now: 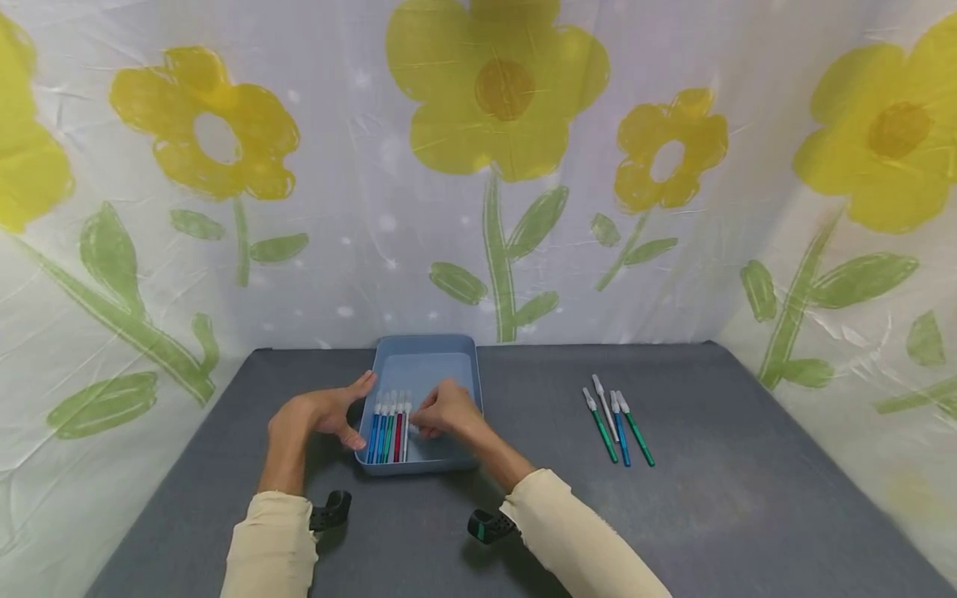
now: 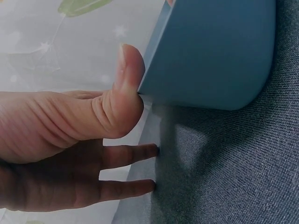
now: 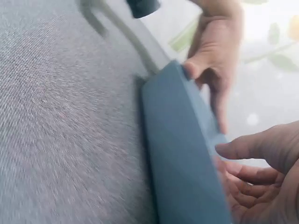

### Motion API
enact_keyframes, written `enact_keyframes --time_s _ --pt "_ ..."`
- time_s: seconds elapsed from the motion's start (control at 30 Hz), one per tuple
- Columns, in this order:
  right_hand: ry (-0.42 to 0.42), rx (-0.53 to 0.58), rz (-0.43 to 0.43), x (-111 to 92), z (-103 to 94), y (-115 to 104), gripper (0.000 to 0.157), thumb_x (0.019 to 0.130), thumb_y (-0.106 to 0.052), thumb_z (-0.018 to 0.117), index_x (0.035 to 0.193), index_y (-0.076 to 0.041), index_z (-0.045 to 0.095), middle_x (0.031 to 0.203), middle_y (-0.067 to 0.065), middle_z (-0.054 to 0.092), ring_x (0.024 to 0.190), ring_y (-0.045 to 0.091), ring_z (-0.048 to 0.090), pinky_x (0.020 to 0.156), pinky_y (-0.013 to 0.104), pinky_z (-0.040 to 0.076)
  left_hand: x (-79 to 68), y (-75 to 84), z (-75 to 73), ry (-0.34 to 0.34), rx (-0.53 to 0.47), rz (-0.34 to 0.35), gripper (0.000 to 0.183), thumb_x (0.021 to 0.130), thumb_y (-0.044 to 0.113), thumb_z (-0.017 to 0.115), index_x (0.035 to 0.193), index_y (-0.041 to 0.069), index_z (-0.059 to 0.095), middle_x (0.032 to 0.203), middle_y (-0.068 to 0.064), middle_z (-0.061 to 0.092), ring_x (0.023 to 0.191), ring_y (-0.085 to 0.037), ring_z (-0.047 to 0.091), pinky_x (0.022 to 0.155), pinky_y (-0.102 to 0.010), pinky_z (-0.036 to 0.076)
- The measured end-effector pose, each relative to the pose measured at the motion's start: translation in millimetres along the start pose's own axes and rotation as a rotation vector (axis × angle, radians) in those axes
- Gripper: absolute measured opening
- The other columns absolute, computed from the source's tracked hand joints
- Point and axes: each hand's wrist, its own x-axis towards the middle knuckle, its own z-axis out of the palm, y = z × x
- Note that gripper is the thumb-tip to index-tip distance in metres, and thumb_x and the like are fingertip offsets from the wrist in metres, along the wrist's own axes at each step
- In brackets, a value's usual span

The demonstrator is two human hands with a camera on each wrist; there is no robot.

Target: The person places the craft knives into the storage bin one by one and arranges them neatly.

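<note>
A blue-grey tray (image 1: 426,468) lies on the table, with a row of several capped markers (image 1: 389,432) side by side along its left part. Their barrels are blue, green, red and white. My left hand (image 1: 321,413) is at the tray's left side, fingers extended; in the left wrist view its thumb (image 2: 126,93) touches the rim. Inside the tray, my right hand (image 1: 449,409) has bent fingers beside the white marker at the row's right end. The right wrist view shows its thumb (image 3: 243,147) by the tray wall (image 3: 180,149); whether the fingertips pinch anything is hidden.
To the right of the tray, several loose markers (image 1: 618,423) with green, blue and white barrels lie on the dark grey table (image 1: 718,498). A flower-printed curtain (image 1: 336,166) hangs behind the table. Each wrist wears a black camera band (image 1: 489,526).
</note>
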Motion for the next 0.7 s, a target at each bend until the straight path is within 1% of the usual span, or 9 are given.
enact_keyframes --time_s 0.07,0.13,0.23,0.3,0.37,0.47,0.57,0.67,0.7 --pt "-0.001 0.018 -0.012 -3 -10.9 0 0.012 0.091 -0.008 0.079 0.087 0.004 0.080 0.080 0.021 0.079 0.076 0.035 0.080 0.071 0.042 0.065 0.5 0.9 -0.8 -0.001 0.007 -0.002 0.128 0.079 0.034 0.090 0.169 0.010 0.001 0.175 -0.023 -0.006 0.158 -0.056 0.013 0.122 -0.074 0.022" --pt "0.011 0.028 -0.010 -5 -22.6 1 0.012 0.091 -0.008 0.079 0.089 0.003 0.080 0.081 0.020 0.080 0.078 0.035 0.080 0.073 0.043 0.065 0.8 1.6 -0.8 -0.002 0.008 -0.015 0.130 0.078 0.034 0.090 0.169 0.011 0.000 0.175 -0.023 -0.006 0.158 -0.056 0.013 0.122 -0.074 0.022" --pt "0.041 0.041 -0.002 -9 -40.9 5 0.011 0.092 -0.009 0.079 0.090 0.002 0.081 0.082 0.019 0.080 0.077 0.032 0.080 0.076 0.045 0.065 1.1 2.1 -0.1 0.001 0.005 -0.032 0.131 0.077 0.035 0.091 0.169 0.011 0.000 0.175 -0.024 -0.005 0.158 -0.056 0.014 0.121 -0.075 0.021" --pt "0.058 0.046 0.006 -12 -53.1 8 0.011 0.092 -0.009 0.078 0.090 0.002 0.080 0.081 0.017 0.080 0.074 0.027 0.079 0.076 0.044 0.065 0.9 1.2 0.4 0.004 -0.002 -0.034 0.131 0.077 0.034 0.092 0.169 0.011 0.000 0.175 -0.024 -0.004 0.158 -0.056 0.014 0.121 -0.075 0.021" --pt "0.076 0.043 0.011 -15 -65.4 12 0.011 0.092 -0.009 0.078 0.089 0.001 0.080 0.080 0.016 0.079 0.071 0.023 0.077 0.075 0.041 0.065 0.7 1.0 0.5 0.005 -0.004 -0.020 0.131 0.077 0.033 0.092 0.169 0.010 0.001 0.175 -0.024 -0.004 0.158 -0.056 0.014 0.121 -0.075 0.021" --pt "0.101 0.027 0.018 -22 -83.5 20 0.011 0.092 -0.009 0.078 0.089 0.002 0.079 0.078 0.014 0.078 0.068 0.020 0.075 0.072 0.038 0.065 0.3 1.3 0.1 0.001 -0.006 -0.003 0.130 0.078 0.031 0.091 0.169 0.010 0.000 0.175 -0.025 -0.004 0.158 -0.056 0.015 0.121 -0.075 0.023" --pt "0.120 0.007 0.033 -27 -101.6 32 0.010 0.092 -0.009 0.077 0.091 0.001 0.079 0.076 0.013 0.077 0.069 0.021 0.074 0.073 0.038 0.064 -0.3 1.5 -0.1 -0.003 -0.010 -0.004 0.130 0.078 0.031 0.091 0.169 0.010 0.000 0.175 -0.025 -0.004 0.158 -0.056 0.014 0.121 -0.075 0.023" --pt "0.124 -0.015 0.053 -33 -121.4 45 0.011 0.094 -0.009 0.075 0.093 0.002 0.079 0.077 0.011 0.076 0.074 0.025 0.074 0.077 0.040 0.064 -1.2 2.1 0.6 -0.009 -0.029 -0.021 0.130 0.079 0.030 0.091 0.169 0.012 -0.001 0.175 -0.024 -0.004 0.158 -0.056 0.013 0.121 -0.075 0.022" --pt "0.126 -0.023 0.060 -34 -128.3 50 0.012 0.095 -0.009 0.075 0.094 0.003 0.079 0.077 0.012 0.076 0.076 0.028 0.075 0.079 0.041 0.064 -1.3 2.1 0.9 -0.010 -0.032 -0.027 0.130 0.079 0.030 0.091 0.169 0.012 -0.001 0.175 -0.024 -0.004 0.158 -0.056 0.013 0.121 -0.075 0.022"
